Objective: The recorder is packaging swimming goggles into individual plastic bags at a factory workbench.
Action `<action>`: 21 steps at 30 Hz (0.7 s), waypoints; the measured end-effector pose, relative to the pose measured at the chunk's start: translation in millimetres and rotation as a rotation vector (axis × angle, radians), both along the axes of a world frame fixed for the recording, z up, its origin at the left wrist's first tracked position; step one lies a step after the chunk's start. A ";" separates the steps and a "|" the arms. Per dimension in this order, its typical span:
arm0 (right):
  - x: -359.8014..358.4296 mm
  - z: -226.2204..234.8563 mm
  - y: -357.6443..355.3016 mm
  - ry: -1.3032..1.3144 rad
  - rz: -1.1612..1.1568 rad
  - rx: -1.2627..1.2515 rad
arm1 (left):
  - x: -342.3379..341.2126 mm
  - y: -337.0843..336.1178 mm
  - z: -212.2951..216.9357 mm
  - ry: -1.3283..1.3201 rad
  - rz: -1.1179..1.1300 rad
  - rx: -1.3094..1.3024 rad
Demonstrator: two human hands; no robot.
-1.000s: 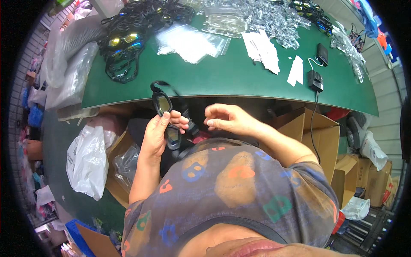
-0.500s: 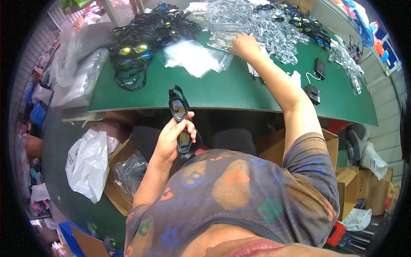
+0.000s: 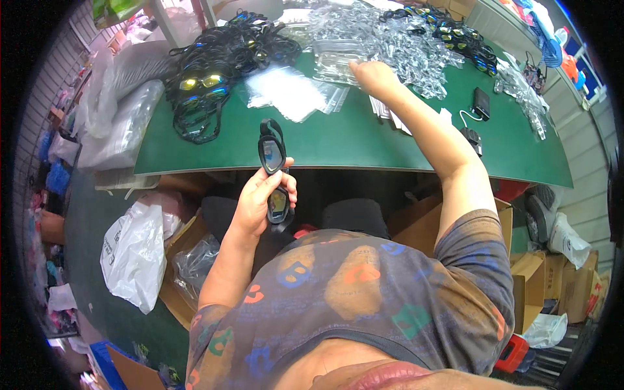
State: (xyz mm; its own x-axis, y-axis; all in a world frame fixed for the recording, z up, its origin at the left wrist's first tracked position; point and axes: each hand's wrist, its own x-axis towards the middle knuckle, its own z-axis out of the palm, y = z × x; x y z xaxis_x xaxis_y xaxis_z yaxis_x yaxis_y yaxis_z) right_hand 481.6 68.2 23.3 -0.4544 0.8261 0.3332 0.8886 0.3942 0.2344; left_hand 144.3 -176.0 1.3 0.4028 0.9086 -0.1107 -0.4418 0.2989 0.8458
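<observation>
My left hand (image 3: 263,198) holds a pair of black swimming goggles (image 3: 272,155) at the middle, between thumb and fingers. One mirrored lens points up, the other hangs below the fingers, and the black strap loops at the top. Over the table, my right hand (image 3: 377,79) reaches out with its fingers curled at the near right edge of a stack of clear plastic cases (image 3: 337,62). What its fingertips hold, if anything, is hidden. Beside that hand lie loose clear plastic pieces (image 3: 426,71) in a wide heap, and white paper slips (image 3: 388,114) lie under its wrist.
A heap of black goggles (image 3: 201,84) covers the table's far left; more goggles (image 3: 465,42) lie far right. Clear bags (image 3: 286,91) rest on the green table (image 3: 351,143). A black device with a white cable (image 3: 481,104) lies right. Cardboard boxes (image 3: 179,273) stand below.
My right hand has drawn slightly nearer at the clear cases, its fingers still curled. My left hand and the goggles have shifted only a little, the goggles turning slightly.
</observation>
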 end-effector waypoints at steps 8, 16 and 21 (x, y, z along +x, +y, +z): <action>-42.9 57.3 -120.9 0.714 0.127 -0.194 | 7.8 19.3 -2.5 -0.039 0.155 0.100; -138.6 7.2 -211.8 0.980 0.265 -0.279 | 44.9 31.2 -2.9 -0.206 0.237 0.182; -141.0 -10.7 -211.2 0.996 0.289 -0.274 | 50.6 24.0 -22.9 0.063 0.334 0.322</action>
